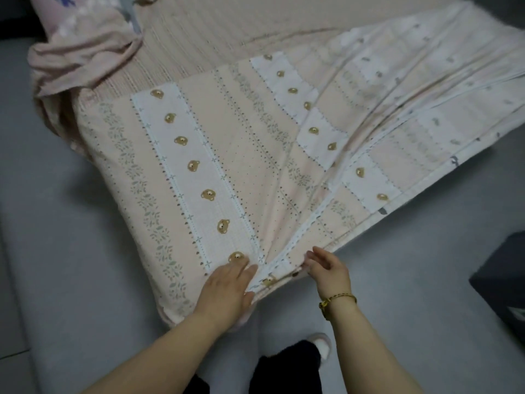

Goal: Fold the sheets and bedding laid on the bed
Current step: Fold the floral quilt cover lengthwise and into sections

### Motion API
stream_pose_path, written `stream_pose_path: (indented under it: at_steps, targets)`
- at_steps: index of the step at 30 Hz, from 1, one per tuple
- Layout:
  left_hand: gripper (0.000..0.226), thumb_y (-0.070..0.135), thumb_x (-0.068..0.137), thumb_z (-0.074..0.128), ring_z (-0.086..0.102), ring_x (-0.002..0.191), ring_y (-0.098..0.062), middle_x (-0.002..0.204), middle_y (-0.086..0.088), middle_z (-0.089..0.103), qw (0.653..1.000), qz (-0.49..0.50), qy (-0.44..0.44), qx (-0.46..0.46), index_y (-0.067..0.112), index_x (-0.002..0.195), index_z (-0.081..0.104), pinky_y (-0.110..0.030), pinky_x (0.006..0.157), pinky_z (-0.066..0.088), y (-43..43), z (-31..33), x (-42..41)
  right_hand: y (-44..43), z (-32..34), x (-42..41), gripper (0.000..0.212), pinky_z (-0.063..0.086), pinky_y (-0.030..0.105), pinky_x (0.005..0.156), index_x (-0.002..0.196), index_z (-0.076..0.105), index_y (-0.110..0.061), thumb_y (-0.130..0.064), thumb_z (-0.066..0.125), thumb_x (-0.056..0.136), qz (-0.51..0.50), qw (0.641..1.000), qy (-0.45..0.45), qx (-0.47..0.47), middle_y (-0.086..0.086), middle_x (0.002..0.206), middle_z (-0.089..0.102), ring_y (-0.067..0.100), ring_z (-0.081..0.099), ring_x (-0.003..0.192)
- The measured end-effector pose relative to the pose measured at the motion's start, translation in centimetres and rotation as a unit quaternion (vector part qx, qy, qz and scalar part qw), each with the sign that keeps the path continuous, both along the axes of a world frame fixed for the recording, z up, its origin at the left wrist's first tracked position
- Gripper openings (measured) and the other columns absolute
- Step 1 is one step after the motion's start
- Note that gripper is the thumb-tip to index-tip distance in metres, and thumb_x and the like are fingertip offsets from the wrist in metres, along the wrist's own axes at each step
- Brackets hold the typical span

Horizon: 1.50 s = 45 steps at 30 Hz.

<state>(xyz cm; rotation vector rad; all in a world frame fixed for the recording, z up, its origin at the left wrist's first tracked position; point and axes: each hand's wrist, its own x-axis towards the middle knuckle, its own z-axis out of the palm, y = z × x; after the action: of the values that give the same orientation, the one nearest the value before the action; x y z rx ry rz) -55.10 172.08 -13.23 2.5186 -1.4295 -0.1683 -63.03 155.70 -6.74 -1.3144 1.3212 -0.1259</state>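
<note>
Head view: the sheet (227,143), pink and white stripes with little bear faces and leaf sprigs, lies spread across the bed (199,29), its stacked edges fanning out to the right. At the near corner its folds bunch together. The left hand (227,285) presses flat there, fingers straight. The right hand (328,270), bracelet (338,301) at the wrist, has its fingers loosely spread, tips touching the gathered edge.

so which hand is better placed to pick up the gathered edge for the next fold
Probably the right hand: its fingertips sit at the gathered edge of the sheet, while the left hand lies flat, pinning it.
</note>
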Motion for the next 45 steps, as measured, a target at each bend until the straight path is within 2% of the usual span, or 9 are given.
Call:
stream_pose_path:
  at_steps: [5,9,14,19,27,34,38,42,45]
  targets:
    - [0.055,0.043,0.068,0.05,0.065,0.099,-0.021,0.108,-0.003,0.07,0.99,0.125,-0.044,-0.036,0.017,0.117,0.052,-0.03,0.092,0.041,-8.5,-1.0,-1.3,-7.0,-0.8,-0.7,0.043,0.05,0.025,0.089,0.131,0.041,0.008,0.01,0.049,0.089,-0.014,0.994,-0.041,0.1,0.024,0.127,0.052,0.022,0.052,0.101]
    - [0.045,0.021,0.064,0.061,0.068,0.095,-0.03,0.106,-0.012,0.07,0.972,0.23,-0.024,-0.034,0.006,0.105,0.069,-0.034,0.093,0.026,-13.4,-1.7,-1.9,-13.3,-0.8,-0.2,0.045,0.052,0.012,0.059,0.133,0.038,0.006,0.003,0.051,0.09,-0.004,0.987,-0.066,0.147,0.012,0.098,0.06,0.017,0.057,0.079]
    - [0.057,0.027,0.1,0.017,0.067,0.099,-0.028,0.109,-0.01,0.069,0.96,0.279,-0.002,0.007,0.009,0.105,0.071,-0.025,0.113,0.005,-14.2,-2.2,-2.9,-18.0,-1.9,4.3,0.04,0.05,0.028,0.078,0.128,0.044,0.009,-0.008,0.053,0.092,0.029,0.986,-0.04,0.157,0.009,0.082,0.059,0.021,0.058,0.077]
    - [0.067,0.026,0.101,0.009,0.069,0.093,-0.024,0.1,-0.007,0.072,0.955,0.294,-0.014,-0.023,0.009,0.094,0.074,-0.028,0.103,0.022,-15.1,-2.0,-2.6,-19.3,-2.0,9.6,0.007,0.05,0.017,0.046,0.092,0.053,-0.008,-0.014,0.056,0.09,0.042,0.985,0.038,0.161,0.011,0.07,0.054,0.02,0.051,0.058]
    - [0.075,0.023,0.101,0.003,0.071,0.087,-0.018,0.095,-0.002,0.074,0.988,0.151,-0.028,-0.022,0.013,0.083,0.076,-0.027,0.089,0.035,-16.0,-2.2,-2.4,-22.4,-3.8,4.1,0.03,0.034,0.008,0.039,0.062,0.037,-0.011,-0.001,0.052,0.085,0.036,0.996,0.06,-0.046,0.008,0.057,0.042,0.016,0.053,0.054]
    - [0.053,0.017,0.093,0.026,0.072,0.08,-0.019,0.088,-0.006,0.074,0.986,0.153,-0.057,-0.019,0.009,0.079,0.076,-0.027,0.087,0.035,-17.4,-1.0,-3.1,-24.0,-2.8,4.1,0.037,0.044,0.011,0.044,0.058,0.032,-0.012,0.004,0.049,0.086,0.036,0.997,0.059,0.043,0.004,0.057,0.036,0.016,0.046,0.052]
    - [0.045,0.039,0.082,0.039,0.049,0.107,-0.025,0.109,-0.012,0.069,0.983,0.18,-0.03,0.0,0.012,0.115,0.052,-0.03,0.097,0.03,-19.0,-1.6,-4.4,-27.2,-1.6,6.8,0.026,0.055,0.023,0.062,0.065,0.053,-0.007,-0.004,0.05,0.091,0.025,0.981,-0.013,0.193,0.007,0.064,0.054,0.018,0.053,0.063]
    - [0.059,0.037,0.061,0.067,0.055,0.081,-0.021,0.088,-0.009,0.07,0.971,0.237,-0.023,-0.017,0.012,0.114,0.057,-0.025,0.062,0.05,-24.7,-0.7,-2.8,-30.1,-0.7,10.6,0.021,0.052,0.033,0.072,0.088,0.061,-0.004,-0.023,0.054,0.093,-0.008,0.948,-0.051,0.313,0.008,0.076,0.065,0.019,0.061,0.069]
    - [0.062,0.01,0.029,0.092,0.058,0.049,-0.02,0.066,-0.003,0.065,0.969,0.249,-0.008,-0.004,0.009,0.088,0.075,-0.018,0.045,0.045,-28.1,0.6,-1.2,-32.9,-0.1,11.5,0.031,0.052,0.035,0.079,0.115,0.057,0.002,-0.018,0.058,0.09,0.051,0.979,-0.029,0.195,0.013,0.096,0.063,0.026,0.06,0.086]
